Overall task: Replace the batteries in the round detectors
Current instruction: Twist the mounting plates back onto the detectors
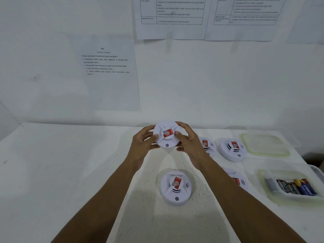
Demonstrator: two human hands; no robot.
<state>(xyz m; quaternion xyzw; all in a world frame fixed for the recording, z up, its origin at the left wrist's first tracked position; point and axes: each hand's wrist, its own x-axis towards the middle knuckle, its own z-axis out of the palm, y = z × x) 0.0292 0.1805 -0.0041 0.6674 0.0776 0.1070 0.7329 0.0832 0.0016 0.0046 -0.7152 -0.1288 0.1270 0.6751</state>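
I hold a white round detector (pixel 166 135) with a red sticker up above the table, face toward me. My left hand (pixel 142 143) grips its left rim and my right hand (pixel 188 141) grips its right rim, thumbs on the front. A second detector (pixel 175 187) lies flat on the table between my forearms. Another detector (pixel 232 149) sits to the right. Two more are partly hidden behind my right hand and forearm: one detector (pixel 207 144) near the wrist, one detector (pixel 238 179) lower down. A clear container (pixel 263 176) at the right holds several batteries (pixel 296 187).
The white table (pixel 70 172) runs to a white wall with printed instruction sheets (pixel 108 72) taped on it. A clear container lid (pixel 264 145) lies at the back right, beyond the battery container. The table's right edge is close behind the containers.
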